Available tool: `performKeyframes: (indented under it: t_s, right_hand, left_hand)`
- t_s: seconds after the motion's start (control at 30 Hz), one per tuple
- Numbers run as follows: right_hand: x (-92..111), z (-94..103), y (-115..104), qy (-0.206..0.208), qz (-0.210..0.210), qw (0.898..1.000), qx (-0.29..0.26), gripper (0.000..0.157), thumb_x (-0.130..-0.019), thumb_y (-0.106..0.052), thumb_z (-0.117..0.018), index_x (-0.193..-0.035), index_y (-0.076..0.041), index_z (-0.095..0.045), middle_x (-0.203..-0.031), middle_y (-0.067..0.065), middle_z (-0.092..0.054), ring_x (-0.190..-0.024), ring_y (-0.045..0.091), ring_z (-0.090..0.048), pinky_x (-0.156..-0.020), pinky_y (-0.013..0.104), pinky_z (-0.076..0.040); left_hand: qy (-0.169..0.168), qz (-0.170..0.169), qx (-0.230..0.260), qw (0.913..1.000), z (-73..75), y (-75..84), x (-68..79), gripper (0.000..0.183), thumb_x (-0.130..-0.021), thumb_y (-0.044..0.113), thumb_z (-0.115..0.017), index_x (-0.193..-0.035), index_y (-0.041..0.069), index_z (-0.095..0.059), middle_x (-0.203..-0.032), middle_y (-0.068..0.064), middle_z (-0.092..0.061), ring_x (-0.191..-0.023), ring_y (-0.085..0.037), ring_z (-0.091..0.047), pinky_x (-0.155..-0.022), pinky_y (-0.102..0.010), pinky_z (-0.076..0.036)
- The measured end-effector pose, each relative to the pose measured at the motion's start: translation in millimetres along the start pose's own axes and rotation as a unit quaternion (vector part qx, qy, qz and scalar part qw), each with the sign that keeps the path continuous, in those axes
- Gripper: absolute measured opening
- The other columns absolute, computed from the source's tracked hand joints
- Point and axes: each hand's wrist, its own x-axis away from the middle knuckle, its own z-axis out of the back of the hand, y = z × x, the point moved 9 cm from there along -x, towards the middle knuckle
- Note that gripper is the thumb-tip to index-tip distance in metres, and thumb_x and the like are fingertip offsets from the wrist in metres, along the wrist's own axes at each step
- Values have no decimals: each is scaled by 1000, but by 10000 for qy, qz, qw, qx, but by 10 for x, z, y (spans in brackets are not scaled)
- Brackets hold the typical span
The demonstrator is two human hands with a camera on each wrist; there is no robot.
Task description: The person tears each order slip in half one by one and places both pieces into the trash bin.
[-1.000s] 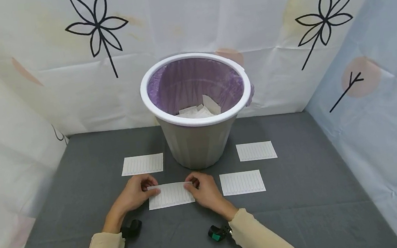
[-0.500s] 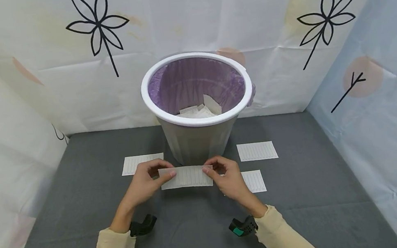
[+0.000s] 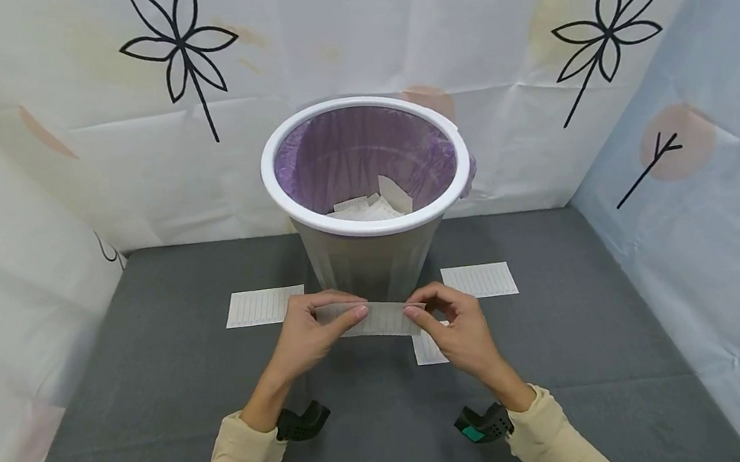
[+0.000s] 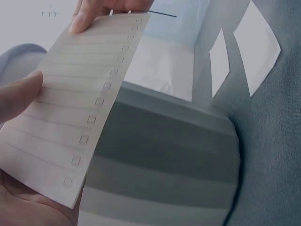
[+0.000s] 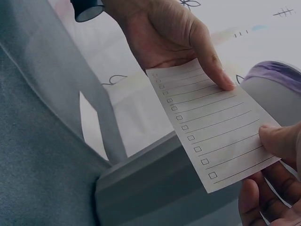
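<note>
Between both hands a checklist sheet (image 3: 381, 320) with ruled lines and small checkboxes is held up in front of the bin. My left hand (image 3: 316, 330) pinches its left end, thumb on the near face and fingers behind. At the other end my right hand (image 3: 454, 325) pinches it the same way. In the left wrist view the sheet (image 4: 84, 84) looks whole and slightly bowed. The right wrist view shows thumbs on the lined face of the sheet (image 5: 207, 122).
A bin (image 3: 366, 254) with a white rim and purple liner (image 3: 360, 147) stands behind the hands, with paper pieces (image 3: 377, 207) inside. More checklist sheets lie on the grey table: back left (image 3: 261, 306), back right (image 3: 483, 280), and one (image 3: 428, 349) partly behind my right hand.
Both hands have lifted the sheet off the table and carried it up and to the right, toward the bin's front. It now tilts more edge-on to the head view.
</note>
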Motion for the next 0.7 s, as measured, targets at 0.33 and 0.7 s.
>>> performKeyframes:
  t_s: [0.33, 0.7]
  right_hand:
    - [-101, 20, 24, -164, -298, 9982, -491, 17, -86, 10, -73, -102, 4, -74, -93, 12, -72, -79, 16, -63, -66, 24, -52]
    - [-211, 13, -44, -219, -230, 9990, -326, 13, -85, 8, -76, -96, 1, -78, -91, 12, -74, -87, 21, -67, -76, 32, -54]
  left_hand:
    - [99, -289, 160, 9994, -117, 156, -75, 13, -88, -1, -77, -99, 2, -81, -97, -6, -77, -94, -21, -71, -85, -35, -55]
    - [12, -526, 146, 9985, -207, 247, -129, 14, -89, -1, -76, -102, 1, -80, -98, -7, -77, -93, -22, -71, -84, -38, -56]
